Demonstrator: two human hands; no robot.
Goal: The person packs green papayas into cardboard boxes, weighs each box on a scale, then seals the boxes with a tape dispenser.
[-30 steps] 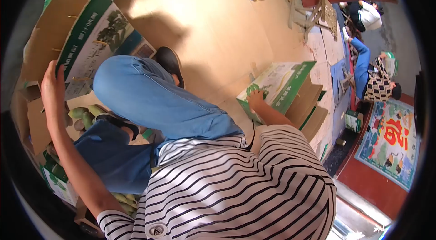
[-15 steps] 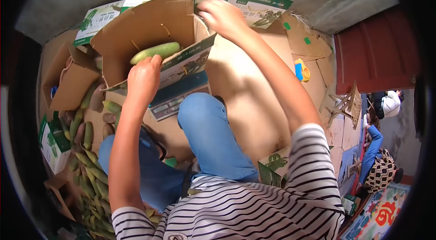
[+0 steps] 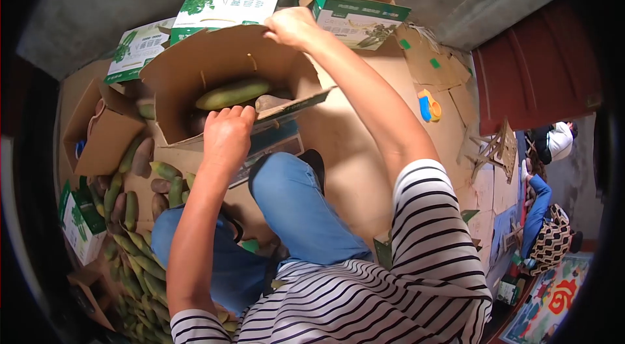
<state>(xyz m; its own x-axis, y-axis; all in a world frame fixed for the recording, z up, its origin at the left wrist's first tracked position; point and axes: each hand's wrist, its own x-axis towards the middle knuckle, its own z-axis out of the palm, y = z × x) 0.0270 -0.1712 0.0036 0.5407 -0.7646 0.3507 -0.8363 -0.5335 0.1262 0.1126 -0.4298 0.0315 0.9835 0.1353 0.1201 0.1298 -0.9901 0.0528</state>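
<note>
- Brown cardboard [image 3: 348, 178] covers the floor, with a grey wall [image 3: 97, 12] beyond it from 10 to 1 o'clock.
- The open carton [image 3: 224, 51] sits between 10 and 11 o'clock from the view's centre, its mouth facing the person.
- Left hand [image 3: 229, 134]: grip nearly closed, fingers curled over the carton's near edge.
- Right hand [image 3: 294, 26]: grip also nearly closed, fingers bent onto the top edge of the far wall, at the carton's 1 o'clock.
- Inside lie a long green vegetable [image 3: 234, 94] and, at its 4 o'clock end, a brownish one [image 3: 270, 103], partly hidden; neither is in a grip.
- Many loose green vegetables [image 3: 140, 266] spread over the floor at 8 o'clock.
- Printed green-and-white boxes [image 3: 224, 4] stand at 11 o'clock.
- A blue-and-yellow object [image 3: 428, 106] lies at 2 o'clock; a wooden stool [image 3: 500, 150] stands at 3.
</note>
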